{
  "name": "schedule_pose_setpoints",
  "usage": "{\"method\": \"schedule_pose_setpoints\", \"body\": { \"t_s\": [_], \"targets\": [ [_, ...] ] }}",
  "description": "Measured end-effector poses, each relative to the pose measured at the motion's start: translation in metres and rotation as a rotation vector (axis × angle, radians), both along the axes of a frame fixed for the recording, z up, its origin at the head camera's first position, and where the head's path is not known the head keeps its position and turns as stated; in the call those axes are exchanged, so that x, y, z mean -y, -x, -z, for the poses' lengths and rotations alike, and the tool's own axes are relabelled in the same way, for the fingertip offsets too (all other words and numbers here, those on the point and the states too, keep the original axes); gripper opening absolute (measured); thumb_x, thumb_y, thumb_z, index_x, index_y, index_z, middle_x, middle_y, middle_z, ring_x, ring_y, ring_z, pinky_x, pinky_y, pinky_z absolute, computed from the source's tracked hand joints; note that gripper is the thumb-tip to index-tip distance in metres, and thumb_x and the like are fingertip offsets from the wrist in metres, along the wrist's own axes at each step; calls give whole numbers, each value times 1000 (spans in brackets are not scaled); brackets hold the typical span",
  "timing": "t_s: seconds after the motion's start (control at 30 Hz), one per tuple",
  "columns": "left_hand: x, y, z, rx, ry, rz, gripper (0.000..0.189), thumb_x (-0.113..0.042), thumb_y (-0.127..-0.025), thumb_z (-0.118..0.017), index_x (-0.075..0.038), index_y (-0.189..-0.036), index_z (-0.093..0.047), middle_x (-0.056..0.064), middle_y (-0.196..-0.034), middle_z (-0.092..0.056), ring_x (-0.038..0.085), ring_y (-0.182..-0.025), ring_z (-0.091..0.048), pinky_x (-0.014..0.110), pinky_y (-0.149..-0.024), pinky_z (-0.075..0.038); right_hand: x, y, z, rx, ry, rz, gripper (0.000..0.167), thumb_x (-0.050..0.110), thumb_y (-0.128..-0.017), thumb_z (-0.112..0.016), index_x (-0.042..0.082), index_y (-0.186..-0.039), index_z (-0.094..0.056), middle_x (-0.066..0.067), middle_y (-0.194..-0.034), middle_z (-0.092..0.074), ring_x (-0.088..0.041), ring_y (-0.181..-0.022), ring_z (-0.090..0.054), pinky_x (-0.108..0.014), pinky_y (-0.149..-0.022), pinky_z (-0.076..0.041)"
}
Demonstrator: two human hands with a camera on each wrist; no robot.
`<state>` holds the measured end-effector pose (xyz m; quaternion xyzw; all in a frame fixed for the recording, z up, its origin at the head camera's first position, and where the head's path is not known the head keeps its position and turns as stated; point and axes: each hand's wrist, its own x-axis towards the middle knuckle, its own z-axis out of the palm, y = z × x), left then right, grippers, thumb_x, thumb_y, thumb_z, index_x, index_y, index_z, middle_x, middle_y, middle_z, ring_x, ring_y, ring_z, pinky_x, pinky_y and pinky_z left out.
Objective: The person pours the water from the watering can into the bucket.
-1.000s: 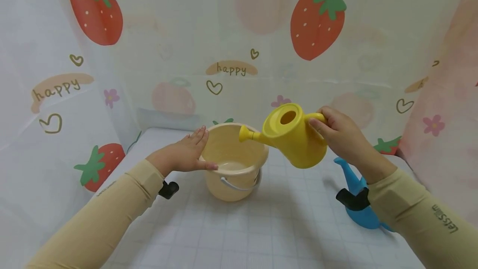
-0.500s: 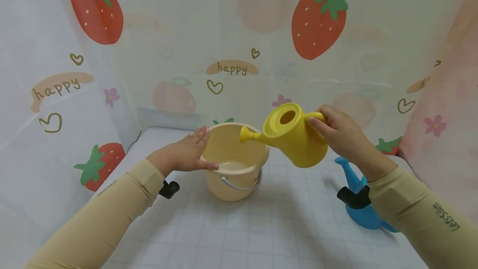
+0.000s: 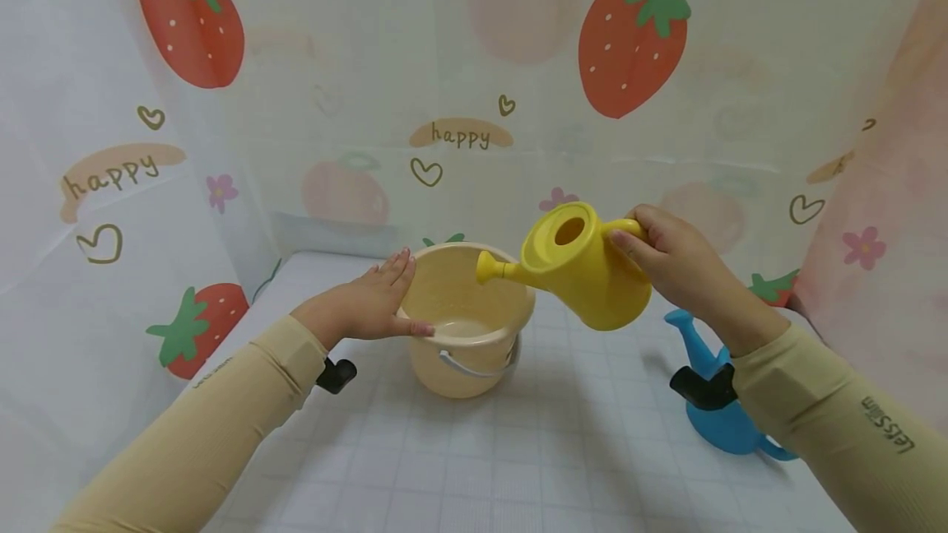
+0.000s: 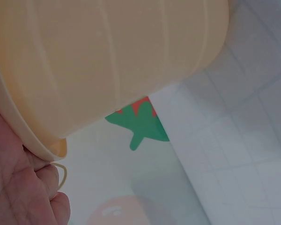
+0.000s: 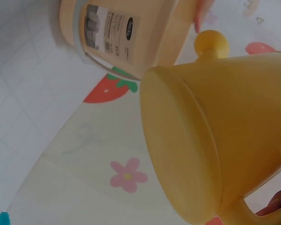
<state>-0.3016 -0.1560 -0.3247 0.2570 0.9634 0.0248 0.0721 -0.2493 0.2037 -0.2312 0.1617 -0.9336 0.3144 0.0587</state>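
Observation:
A cream plastic bucket (image 3: 455, 373) stands upright on the table, its white handle hanging at the front. My left hand (image 3: 363, 303) rests on the left of its rim, fingers straight and thumb laid along the front edge. My right hand (image 3: 685, 270) grips the handle of a yellow watering can (image 3: 603, 290). The can is in the air, tilted left, with its spout over the bucket's right rim. I cannot make out any water leaving the spout. In the right wrist view the watering can (image 5: 253, 112) shows its base, and the bucket (image 5: 154, 28) lies beyond.
On the right, partly hidden under my right forearm, a blue watering can (image 3: 722, 426) stands on the white checked table (image 3: 474, 467). A cloth backdrop (image 3: 355, 89) printed with strawberries encloses the table at the back and sides.
The right hand and the yellow watering can have risen very slightly at the handle end. My left hand and the bucket hold their places.

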Motion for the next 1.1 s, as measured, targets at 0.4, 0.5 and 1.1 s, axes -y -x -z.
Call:
{"method": "schedule_pose_setpoints", "body": {
  "t_s": [0.4, 0.5, 1.1],
  "targets": [
    [0, 1, 1, -10, 1, 1, 120, -84, -70, -35, 3, -144, -1, 19, -151, 4, 28, -139, 1, 45, -111, -10, 0, 0, -1, -29, -11, -8, 37, 40, -94, -45, 4, -101, -50, -11, -89, -53, -25, -81, -50, -32, -70, -47],
    [0, 1, 1, -7, 1, 0, 119, -83, -70, -35, 3, -144, -1, 18, -151, 6, 29, -139, 2, 45, -111, -10, 1, 0, -2, -35, -13, -15, 37, 41, -94, -45, 5, -99, -51, -10, -89, -53, -25, -81, -50, -32, -70, -47],
    [-1, 1, 1, -26, 35, 12, 120, -86, -69, -29, 4, -144, -2, 19, -151, 4, 29, -139, 0, 46, -111, -10, -3, -1, -6, -28, -37, -42, 36, 39, -95, -45, 4, -101, -50, -10, -89, -53, -24, -81, -50, -30, -69, -46]
  ]
}}
